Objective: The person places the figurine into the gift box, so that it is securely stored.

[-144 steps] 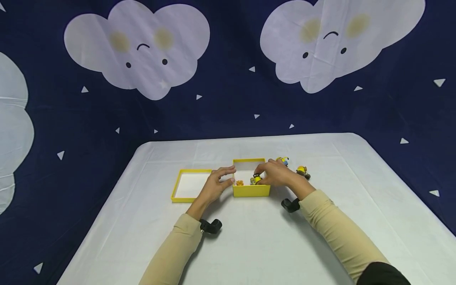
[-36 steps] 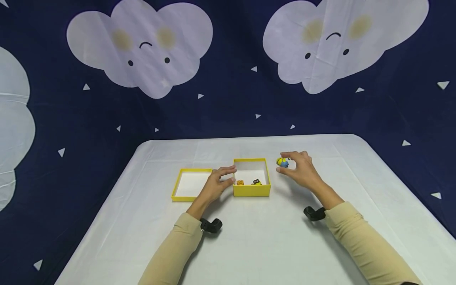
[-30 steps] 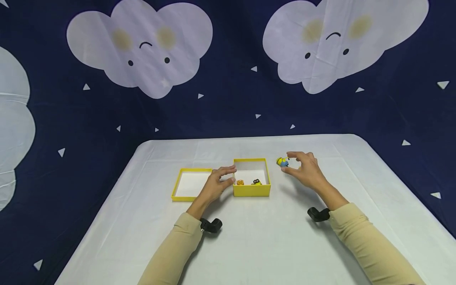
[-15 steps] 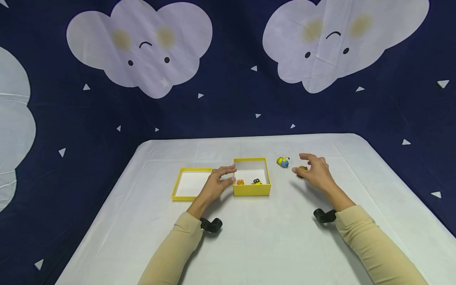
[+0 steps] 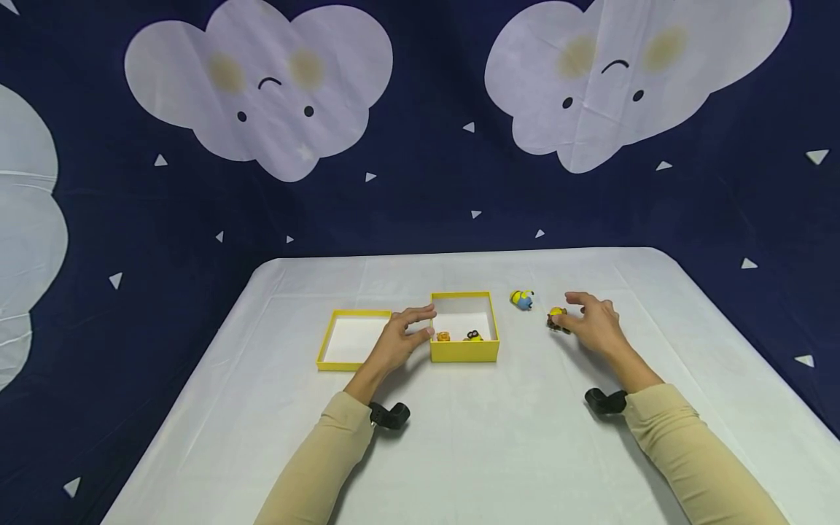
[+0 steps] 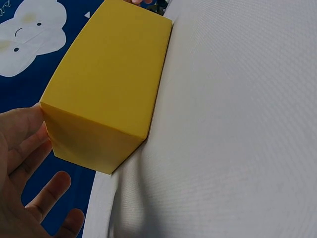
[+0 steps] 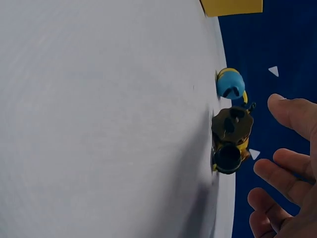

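Observation:
My left hand rests its fingertips at the left side of the open yellow box; in the left wrist view, the fingers look relaxed along the box's corner. Inside the box lie a small orange figure and a yellow minion figure with goggles. My right hand hovers with spread fingers over a yellow-and-brown minion figure, thumb overlapping it in the head view. The right wrist view shows a gap between the fingers and that figure.
A yellow-rimmed box lid lies left of the box, inner side up. A blue-and-yellow minion figure lies on its side right of the box. White cloth covers the table; a dark blue cloud-print curtain hangs behind.
My right hand has let go of the goggled minion in the box, passed over the blue-and-yellow figure, and moved right to the brown one. The left hand has kept its place.

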`<action>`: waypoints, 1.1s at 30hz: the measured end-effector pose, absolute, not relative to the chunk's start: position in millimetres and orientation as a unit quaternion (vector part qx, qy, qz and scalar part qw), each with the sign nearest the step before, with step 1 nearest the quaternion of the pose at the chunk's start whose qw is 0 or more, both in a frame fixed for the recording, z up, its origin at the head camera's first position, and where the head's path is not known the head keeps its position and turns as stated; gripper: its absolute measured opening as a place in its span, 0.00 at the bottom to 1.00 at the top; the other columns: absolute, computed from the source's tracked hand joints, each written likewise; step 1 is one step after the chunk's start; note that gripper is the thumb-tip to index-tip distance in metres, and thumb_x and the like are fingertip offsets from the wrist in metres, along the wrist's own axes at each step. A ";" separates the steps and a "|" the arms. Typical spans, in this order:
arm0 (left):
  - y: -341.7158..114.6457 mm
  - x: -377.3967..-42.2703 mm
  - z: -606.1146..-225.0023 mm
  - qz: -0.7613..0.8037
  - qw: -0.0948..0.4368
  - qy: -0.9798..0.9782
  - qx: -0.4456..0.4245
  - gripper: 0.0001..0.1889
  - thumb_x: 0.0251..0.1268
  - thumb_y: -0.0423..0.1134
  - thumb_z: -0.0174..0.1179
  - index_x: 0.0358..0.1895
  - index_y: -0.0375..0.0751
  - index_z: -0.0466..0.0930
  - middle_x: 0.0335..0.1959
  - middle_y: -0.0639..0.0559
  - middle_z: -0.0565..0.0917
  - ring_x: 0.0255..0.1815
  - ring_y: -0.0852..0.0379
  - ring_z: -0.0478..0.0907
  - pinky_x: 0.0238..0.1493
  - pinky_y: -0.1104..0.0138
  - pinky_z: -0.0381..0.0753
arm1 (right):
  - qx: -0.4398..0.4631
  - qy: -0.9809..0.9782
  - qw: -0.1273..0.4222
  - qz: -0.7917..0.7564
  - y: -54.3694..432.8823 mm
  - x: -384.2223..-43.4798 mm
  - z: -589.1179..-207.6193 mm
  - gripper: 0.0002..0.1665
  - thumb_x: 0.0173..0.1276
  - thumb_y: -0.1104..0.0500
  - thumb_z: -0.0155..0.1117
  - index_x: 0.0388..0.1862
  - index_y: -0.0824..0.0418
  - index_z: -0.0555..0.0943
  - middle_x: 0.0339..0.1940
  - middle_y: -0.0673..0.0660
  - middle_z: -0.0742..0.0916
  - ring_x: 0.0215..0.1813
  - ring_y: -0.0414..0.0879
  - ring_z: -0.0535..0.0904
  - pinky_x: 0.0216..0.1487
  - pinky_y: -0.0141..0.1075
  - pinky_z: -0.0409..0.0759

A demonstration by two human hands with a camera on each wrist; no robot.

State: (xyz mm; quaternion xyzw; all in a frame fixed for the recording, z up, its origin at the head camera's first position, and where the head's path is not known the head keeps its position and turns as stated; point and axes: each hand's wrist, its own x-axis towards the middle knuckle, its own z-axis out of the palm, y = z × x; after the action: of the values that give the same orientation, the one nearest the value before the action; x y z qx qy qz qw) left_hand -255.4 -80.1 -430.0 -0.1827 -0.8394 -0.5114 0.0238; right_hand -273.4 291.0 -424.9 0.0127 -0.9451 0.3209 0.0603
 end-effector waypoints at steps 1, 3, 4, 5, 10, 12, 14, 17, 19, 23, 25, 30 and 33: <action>-80.2 -255.5 -430.1 -0.511 0.022 -0.840 -0.182 0.18 0.64 0.36 0.59 0.57 0.38 0.77 0.65 0.54 0.74 0.67 0.49 0.64 0.68 0.49 0.61 | 0.014 -0.945 0.063 0.320 292.0 -273.7 -425.9 0.38 0.61 0.48 0.65 0.65 0.66 0.68 0.61 0.68 0.77 0.57 0.63 0.66 0.52 0.54 0.60; -80.3 -255.2 -430.1 -0.515 0.021 -0.838 -0.181 0.18 0.64 0.36 0.59 0.57 0.38 0.77 0.65 0.54 0.75 0.67 0.49 0.64 0.68 0.49 0.61 | 0.014 -0.946 0.063 0.317 294.1 -274.0 -428.0 0.37 0.61 0.48 0.65 0.64 0.66 0.69 0.60 0.69 0.77 0.57 0.64 0.66 0.52 0.54 0.60; -80.1 -255.1 -430.4 -0.517 0.023 -0.836 -0.182 0.18 0.64 0.36 0.59 0.57 0.38 0.77 0.65 0.53 0.75 0.67 0.49 0.64 0.68 0.48 0.61 | 0.014 -0.947 0.062 0.316 295.1 -274.4 -429.0 0.37 0.62 0.48 0.64 0.64 0.66 0.69 0.60 0.69 0.77 0.57 0.64 0.66 0.53 0.54 0.59; -80.0 -255.1 -430.5 -0.518 0.025 -0.835 -0.183 0.18 0.64 0.35 0.59 0.57 0.38 0.77 0.65 0.53 0.75 0.67 0.49 0.64 0.67 0.48 0.61 | 0.013 -0.947 0.058 0.315 295.8 -274.6 -429.6 0.37 0.62 0.48 0.64 0.64 0.67 0.69 0.61 0.69 0.77 0.57 0.64 0.66 0.53 0.54 0.59; -79.5 -255.6 -430.7 -0.516 0.031 -0.836 -0.184 0.18 0.63 0.35 0.59 0.56 0.39 0.78 0.64 0.53 0.75 0.66 0.49 0.65 0.67 0.48 0.62 | 0.008 -0.950 0.031 0.312 299.0 -275.4 -431.4 0.37 0.64 0.48 0.61 0.65 0.68 0.67 0.63 0.69 0.75 0.60 0.66 0.63 0.57 0.58 0.56; -79.5 -255.8 -430.3 -0.513 0.029 -0.838 -0.182 0.17 0.64 0.35 0.59 0.56 0.40 0.78 0.64 0.54 0.75 0.66 0.50 0.65 0.67 0.49 0.63 | 0.007 -0.951 0.024 0.308 299.8 -275.6 -432.2 0.37 0.64 0.48 0.61 0.65 0.68 0.67 0.64 0.69 0.75 0.60 0.66 0.63 0.58 0.59 0.56; -79.5 -255.7 -430.1 -0.513 0.027 -0.839 -0.180 0.17 0.64 0.35 0.59 0.56 0.40 0.78 0.64 0.55 0.75 0.66 0.50 0.65 0.67 0.50 0.63 | 0.008 -0.952 0.022 0.304 300.1 -275.5 -432.9 0.36 0.64 0.48 0.61 0.65 0.67 0.68 0.63 0.69 0.75 0.59 0.66 0.64 0.57 0.59 0.56; -79.5 -255.0 -429.5 -0.513 0.024 -0.840 -0.177 0.17 0.64 0.36 0.59 0.56 0.42 0.79 0.64 0.56 0.75 0.65 0.50 0.65 0.66 0.50 0.63 | 0.009 -0.955 0.022 0.297 301.2 -275.7 -435.0 0.35 0.64 0.48 0.61 0.64 0.67 0.69 0.62 0.69 0.76 0.59 0.67 0.64 0.55 0.58 0.57; -79.6 -254.6 -429.4 -0.513 0.021 -0.840 -0.175 0.17 0.64 0.36 0.59 0.56 0.43 0.79 0.65 0.57 0.75 0.65 0.51 0.65 0.67 0.50 0.63 | 0.009 -0.955 0.022 0.295 301.3 -275.6 -435.7 0.35 0.64 0.47 0.62 0.63 0.67 0.70 0.62 0.69 0.77 0.59 0.68 0.64 0.54 0.58 0.57; -79.8 -254.4 -429.5 -0.513 0.019 -0.840 -0.174 0.17 0.64 0.37 0.59 0.57 0.43 0.78 0.65 0.57 0.75 0.66 0.51 0.65 0.68 0.50 0.62 | 0.007 -0.956 0.022 0.293 301.7 -276.2 -437.2 0.34 0.64 0.47 0.62 0.63 0.66 0.71 0.61 0.69 0.77 0.59 0.68 0.64 0.54 0.58 0.57; -79.8 -254.3 -429.5 -0.513 0.020 -0.840 -0.174 0.17 0.64 0.37 0.59 0.57 0.43 0.78 0.65 0.57 0.75 0.66 0.51 0.65 0.69 0.50 0.61 | 0.009 -0.957 0.022 0.290 301.5 -276.5 -437.4 0.34 0.64 0.47 0.62 0.63 0.66 0.71 0.61 0.69 0.77 0.58 0.68 0.64 0.53 0.57 0.57; -79.4 -254.2 -429.1 -0.512 0.023 -0.841 -0.175 0.17 0.64 0.37 0.59 0.57 0.43 0.78 0.65 0.57 0.75 0.67 0.51 0.65 0.72 0.51 0.57 | 0.013 -0.958 0.019 0.285 300.1 -277.6 -437.7 0.33 0.64 0.48 0.62 0.62 0.66 0.72 0.61 0.70 0.77 0.57 0.68 0.65 0.51 0.57 0.58; -79.2 -254.3 -429.3 -0.514 0.025 -0.839 -0.176 0.17 0.64 0.36 0.59 0.56 0.42 0.78 0.64 0.56 0.75 0.66 0.50 0.65 0.73 0.51 0.56 | 0.014 -0.958 0.019 0.285 298.6 -277.9 -437.1 0.32 0.64 0.48 0.62 0.61 0.66 0.73 0.60 0.71 0.77 0.57 0.68 0.65 0.52 0.57 0.58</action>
State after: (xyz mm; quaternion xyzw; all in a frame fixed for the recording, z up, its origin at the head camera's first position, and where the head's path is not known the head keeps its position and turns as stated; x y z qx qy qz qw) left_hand -254.3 -79.2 -429.3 -0.1758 -0.8391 -0.5142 0.0252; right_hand -277.9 298.6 -437.1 0.0141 -0.9583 0.2849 0.0190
